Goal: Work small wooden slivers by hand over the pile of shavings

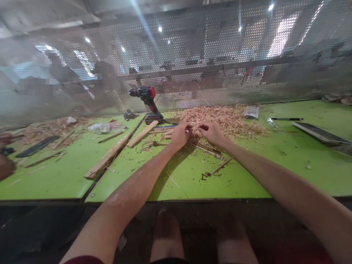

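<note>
Holding left hand (180, 135) and right hand (212, 132) near wood shavings (224, 116), frame centre. Curling fingers (202, 127); cannot tell if pinching anything.

left hand (180, 135) and right hand (211, 132) just apart by the shavings (220, 116)

both hands bend their fingers above sticks (210, 149) on a green table (302, 154); whether they grip anything is too small to tell. the drill (150, 101) stands upright, a bottle (106, 127) and plank (106, 159) to its left. right of the heap are a packet (251, 112), pen (287, 118) and dark slab (321, 132). mesh (220, 88) rises behind. another person's hand (7, 167) shows at the left edge.
</note>
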A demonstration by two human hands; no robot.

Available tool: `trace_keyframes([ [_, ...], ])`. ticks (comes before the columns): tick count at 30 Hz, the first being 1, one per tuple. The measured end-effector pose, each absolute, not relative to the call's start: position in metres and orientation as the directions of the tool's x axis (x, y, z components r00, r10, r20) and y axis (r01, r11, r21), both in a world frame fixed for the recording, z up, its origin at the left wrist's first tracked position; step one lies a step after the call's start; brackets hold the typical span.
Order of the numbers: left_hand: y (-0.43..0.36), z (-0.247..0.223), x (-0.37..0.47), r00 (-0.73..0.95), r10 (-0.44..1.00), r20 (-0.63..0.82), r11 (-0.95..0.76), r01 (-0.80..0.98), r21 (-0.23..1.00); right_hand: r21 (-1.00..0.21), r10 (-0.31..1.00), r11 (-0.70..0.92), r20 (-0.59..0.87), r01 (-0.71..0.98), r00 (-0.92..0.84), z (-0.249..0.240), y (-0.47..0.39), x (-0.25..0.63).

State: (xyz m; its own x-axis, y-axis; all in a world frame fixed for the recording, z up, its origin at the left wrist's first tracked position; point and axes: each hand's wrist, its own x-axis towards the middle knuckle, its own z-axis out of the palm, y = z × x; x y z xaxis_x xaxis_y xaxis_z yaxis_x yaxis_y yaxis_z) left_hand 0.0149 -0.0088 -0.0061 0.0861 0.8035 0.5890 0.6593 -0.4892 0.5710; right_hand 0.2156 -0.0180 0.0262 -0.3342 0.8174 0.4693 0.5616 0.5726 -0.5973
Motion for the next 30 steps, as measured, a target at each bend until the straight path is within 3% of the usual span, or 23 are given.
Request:
trace_keyframes([
  [30, -0.0141, 0.0007, 0.0194, 0.138, 0.829, 0.542, -0.489, 0.65, 0.582, -0.57, 0.848, 0.53, 0.357, 0.628, -0.392, 0.027, -0.0199, 0.207],
])
